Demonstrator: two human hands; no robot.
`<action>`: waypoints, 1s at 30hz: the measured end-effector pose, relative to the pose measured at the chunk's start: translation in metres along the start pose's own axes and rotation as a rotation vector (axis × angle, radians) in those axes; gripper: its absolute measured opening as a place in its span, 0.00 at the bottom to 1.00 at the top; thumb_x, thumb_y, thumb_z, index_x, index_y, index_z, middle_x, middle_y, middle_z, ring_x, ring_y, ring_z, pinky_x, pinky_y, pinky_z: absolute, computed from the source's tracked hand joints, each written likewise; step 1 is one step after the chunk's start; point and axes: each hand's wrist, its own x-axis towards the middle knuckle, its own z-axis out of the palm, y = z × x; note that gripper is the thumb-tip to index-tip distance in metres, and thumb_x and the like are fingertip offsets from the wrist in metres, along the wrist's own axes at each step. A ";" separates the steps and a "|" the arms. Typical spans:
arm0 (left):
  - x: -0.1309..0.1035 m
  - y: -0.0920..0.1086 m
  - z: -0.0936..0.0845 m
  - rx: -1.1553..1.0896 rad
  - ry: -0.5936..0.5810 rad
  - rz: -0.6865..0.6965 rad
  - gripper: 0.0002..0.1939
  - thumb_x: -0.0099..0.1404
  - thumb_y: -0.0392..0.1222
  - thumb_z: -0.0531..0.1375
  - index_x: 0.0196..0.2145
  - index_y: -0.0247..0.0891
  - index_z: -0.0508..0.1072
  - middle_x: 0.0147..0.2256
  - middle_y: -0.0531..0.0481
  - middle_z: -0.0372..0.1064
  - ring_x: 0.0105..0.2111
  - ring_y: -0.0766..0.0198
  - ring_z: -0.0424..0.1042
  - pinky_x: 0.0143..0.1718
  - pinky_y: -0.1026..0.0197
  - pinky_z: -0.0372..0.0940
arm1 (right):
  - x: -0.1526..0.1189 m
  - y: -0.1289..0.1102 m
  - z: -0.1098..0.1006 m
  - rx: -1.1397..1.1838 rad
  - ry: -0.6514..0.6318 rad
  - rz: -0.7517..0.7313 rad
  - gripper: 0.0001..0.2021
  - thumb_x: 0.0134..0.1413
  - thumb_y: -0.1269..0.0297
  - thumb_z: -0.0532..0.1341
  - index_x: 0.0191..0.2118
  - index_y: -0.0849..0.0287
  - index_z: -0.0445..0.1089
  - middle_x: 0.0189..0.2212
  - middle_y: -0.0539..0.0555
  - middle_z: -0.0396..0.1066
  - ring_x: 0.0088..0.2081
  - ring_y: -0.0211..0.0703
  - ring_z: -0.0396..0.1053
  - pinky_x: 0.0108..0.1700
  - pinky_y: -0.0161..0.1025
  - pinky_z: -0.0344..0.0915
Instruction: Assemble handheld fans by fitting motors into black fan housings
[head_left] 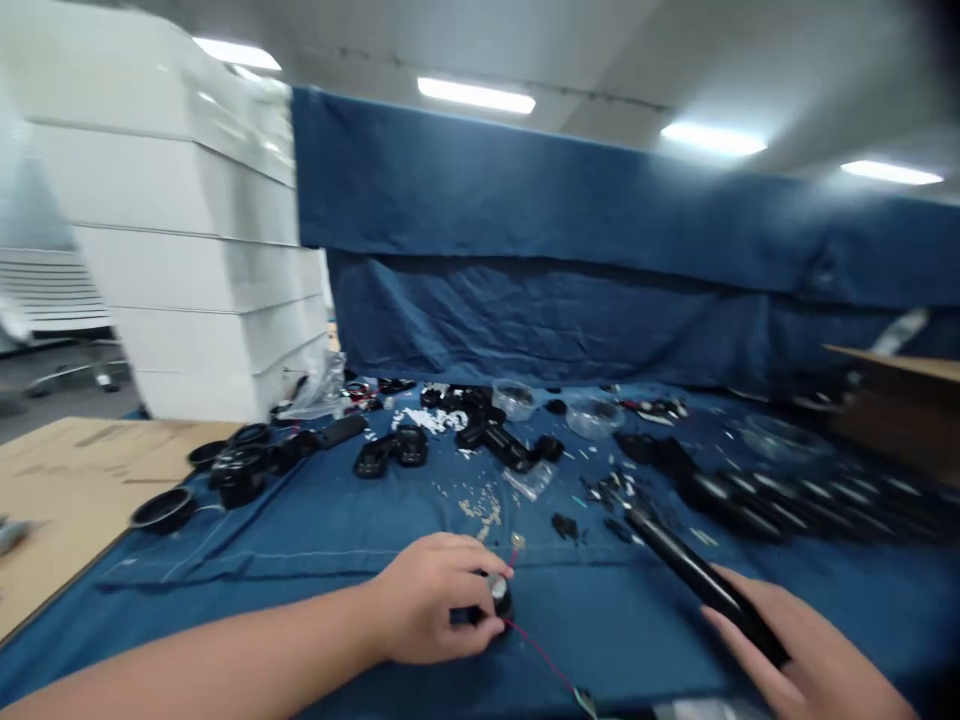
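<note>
Between the thumb and fingers of my left hand is a small round black part with a pale centre, held at the near side of the blue cloth. A thin red wire runs from it toward the near edge, and another short red lead reaches a small pale piece just beyond. My right hand grips a black pen-shaped screwdriver. Its thin tip points away and to the left, over a scatter of small dark parts; whether it touches them I cannot tell.
Tiny beige pieces and a plastic bag lie ahead. Black housings, round black cups and clear bowls stand farther back. Dark parts line the right. Cardboard and white boxes are left.
</note>
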 end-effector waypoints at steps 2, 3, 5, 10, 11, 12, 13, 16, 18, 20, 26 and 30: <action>-0.001 0.002 -0.004 -0.018 -0.001 -0.014 0.02 0.71 0.42 0.68 0.38 0.44 0.80 0.55 0.46 0.84 0.54 0.55 0.85 0.58 0.54 0.79 | -0.013 -0.034 -0.013 -0.056 -0.068 -0.095 0.23 0.71 0.47 0.65 0.66 0.47 0.75 0.59 0.57 0.78 0.57 0.56 0.81 0.58 0.52 0.83; -0.002 0.003 -0.006 -0.025 -0.007 -0.020 0.03 0.73 0.42 0.66 0.39 0.44 0.81 0.56 0.46 0.84 0.56 0.54 0.84 0.60 0.53 0.79 | -0.015 -0.049 -0.017 -0.072 -0.107 -0.126 0.22 0.73 0.49 0.64 0.66 0.48 0.76 0.58 0.57 0.78 0.55 0.53 0.82 0.57 0.48 0.84; -0.002 0.006 -0.009 -0.029 -0.022 -0.036 0.05 0.75 0.41 0.64 0.41 0.45 0.81 0.57 0.46 0.83 0.58 0.54 0.83 0.60 0.52 0.78 | -0.014 -0.070 -0.021 -0.111 -0.168 -0.154 0.22 0.75 0.50 0.62 0.67 0.49 0.75 0.57 0.57 0.78 0.54 0.48 0.82 0.54 0.44 0.84; -0.001 0.010 -0.011 -0.023 -0.039 -0.073 0.06 0.77 0.42 0.64 0.42 0.46 0.82 0.59 0.46 0.82 0.57 0.53 0.83 0.58 0.49 0.79 | -0.002 -0.086 -0.031 -0.187 -0.181 -0.197 0.24 0.77 0.49 0.62 0.69 0.52 0.73 0.60 0.60 0.76 0.56 0.52 0.80 0.56 0.49 0.83; -0.001 0.011 -0.011 -0.024 -0.037 -0.084 0.06 0.77 0.42 0.64 0.42 0.46 0.82 0.58 0.47 0.82 0.56 0.53 0.83 0.57 0.50 0.80 | -0.005 -0.089 -0.035 -0.184 -0.114 -0.215 0.24 0.75 0.51 0.64 0.69 0.52 0.73 0.60 0.61 0.76 0.57 0.53 0.79 0.57 0.50 0.82; -0.002 0.011 -0.011 -0.026 -0.036 -0.098 0.06 0.76 0.42 0.64 0.42 0.47 0.83 0.58 0.48 0.82 0.55 0.54 0.84 0.56 0.51 0.80 | -0.010 -0.094 -0.040 -0.162 -0.035 -0.242 0.23 0.73 0.54 0.67 0.68 0.51 0.74 0.59 0.60 0.77 0.57 0.54 0.79 0.58 0.50 0.81; -0.002 0.012 -0.011 -0.028 -0.034 -0.111 0.06 0.76 0.42 0.64 0.42 0.48 0.83 0.57 0.49 0.82 0.54 0.55 0.84 0.55 0.53 0.80 | -0.018 -0.099 -0.045 -0.111 0.023 -0.270 0.23 0.69 0.59 0.69 0.67 0.51 0.75 0.57 0.59 0.78 0.57 0.53 0.79 0.59 0.49 0.81; -0.004 0.015 -0.010 -0.025 -0.017 -0.139 0.06 0.75 0.41 0.64 0.42 0.48 0.83 0.57 0.50 0.83 0.54 0.56 0.83 0.55 0.54 0.80 | -0.051 -0.117 -0.046 0.283 -0.114 -0.227 0.17 0.61 0.69 0.71 0.54 0.48 0.83 0.45 0.54 0.81 0.45 0.46 0.81 0.50 0.39 0.81; -0.006 0.016 -0.008 -0.011 0.002 -0.154 0.07 0.75 0.40 0.63 0.41 0.47 0.82 0.57 0.49 0.83 0.56 0.54 0.83 0.55 0.53 0.80 | -0.071 -0.127 -0.031 0.751 -0.286 0.242 0.08 0.66 0.58 0.70 0.37 0.54 0.84 0.32 0.55 0.76 0.35 0.42 0.77 0.40 0.35 0.78; -0.008 0.017 -0.007 0.002 0.019 -0.159 0.09 0.76 0.40 0.61 0.41 0.46 0.82 0.58 0.48 0.83 0.56 0.53 0.83 0.54 0.52 0.81 | -0.079 -0.134 -0.009 1.050 -0.237 0.760 0.29 0.62 0.36 0.69 0.29 0.61 0.76 0.25 0.56 0.68 0.27 0.41 0.70 0.31 0.37 0.73; -0.006 0.016 -0.009 0.039 0.018 -0.128 0.11 0.77 0.41 0.59 0.40 0.47 0.82 0.59 0.49 0.82 0.56 0.52 0.83 0.53 0.51 0.82 | -0.058 -0.137 0.025 1.245 0.027 1.150 0.38 0.63 0.23 0.60 0.38 0.62 0.72 0.29 0.52 0.64 0.28 0.36 0.64 0.28 0.33 0.65; -0.003 0.017 -0.011 0.059 0.005 -0.118 0.11 0.77 0.40 0.59 0.41 0.47 0.83 0.58 0.49 0.82 0.55 0.53 0.83 0.52 0.52 0.82 | -0.056 -0.130 0.023 1.203 0.172 1.198 0.39 0.55 0.24 0.67 0.38 0.64 0.74 0.28 0.53 0.66 0.26 0.36 0.64 0.26 0.34 0.65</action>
